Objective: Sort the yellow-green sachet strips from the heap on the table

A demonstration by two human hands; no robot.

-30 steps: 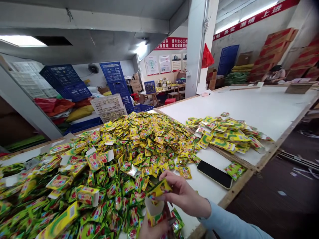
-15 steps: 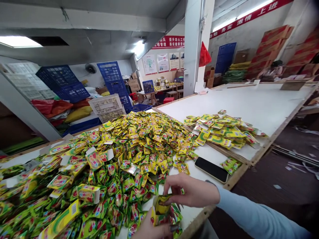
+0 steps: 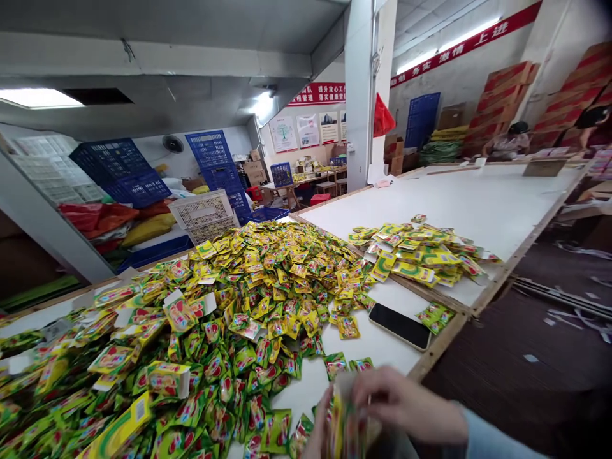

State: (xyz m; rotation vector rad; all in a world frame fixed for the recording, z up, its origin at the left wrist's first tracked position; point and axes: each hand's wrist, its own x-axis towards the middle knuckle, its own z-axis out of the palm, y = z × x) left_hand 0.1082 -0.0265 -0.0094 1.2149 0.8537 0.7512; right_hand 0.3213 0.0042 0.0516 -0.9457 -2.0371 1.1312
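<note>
A small yellow carton [image 3: 338, 417] stands upright in my left hand [image 3: 317, 436], whose fingers close round its side at the bottom of the view. Curled at the carton's top and right side are the fingers of my right hand [image 3: 406, 405], slightly blurred. A pale flap [image 3: 345, 384] sticks up between the hands. Whether anything lies inside the carton is hidden. Loose green sachets [image 3: 276, 430] lie just left of my hands, and a few more sachets [image 3: 335, 364] lie beyond them. Flat and opened yellow cartons [image 3: 119, 426] rest on the pile at left.
A large heap of yellow sachets [image 3: 282, 261] covers the table's middle. Yellow cartons [image 3: 430, 252] are piled on the adjoining white table [image 3: 459, 197]. A phone [image 3: 400, 326] lies near the wooden edge [image 3: 442, 344]. A person [image 3: 509, 141] sits at the far end.
Both hands have moved down and right with the carton. The right-hand fingers, earlier over the carton's open mouth, are now at its flap and side. The view has shifted slightly.
</note>
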